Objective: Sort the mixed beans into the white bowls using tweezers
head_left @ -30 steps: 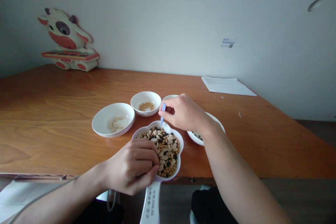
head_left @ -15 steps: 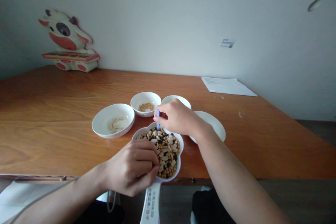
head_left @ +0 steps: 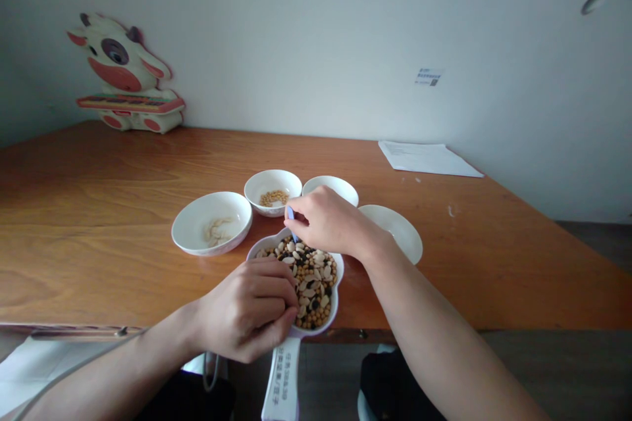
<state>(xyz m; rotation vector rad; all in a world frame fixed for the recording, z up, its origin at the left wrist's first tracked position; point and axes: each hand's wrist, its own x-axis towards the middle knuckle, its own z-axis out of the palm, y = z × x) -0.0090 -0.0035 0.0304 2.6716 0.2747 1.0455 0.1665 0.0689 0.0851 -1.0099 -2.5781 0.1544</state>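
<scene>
Orange wooden surface carries a white bowl of soybeans beyond the hands. Right hand is closed, pinching a small blue tool just above the flower-shaped dish of mixed beans. Left hand curls closed at that dish's near edge; I cannot tell if it grips something.

Head-worn view, facing forward and down, over wooden table

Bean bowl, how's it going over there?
Right hand holds a blue pick over the bowl. Left hand at the mixed beans, covering the bowl's near side.
</scene>
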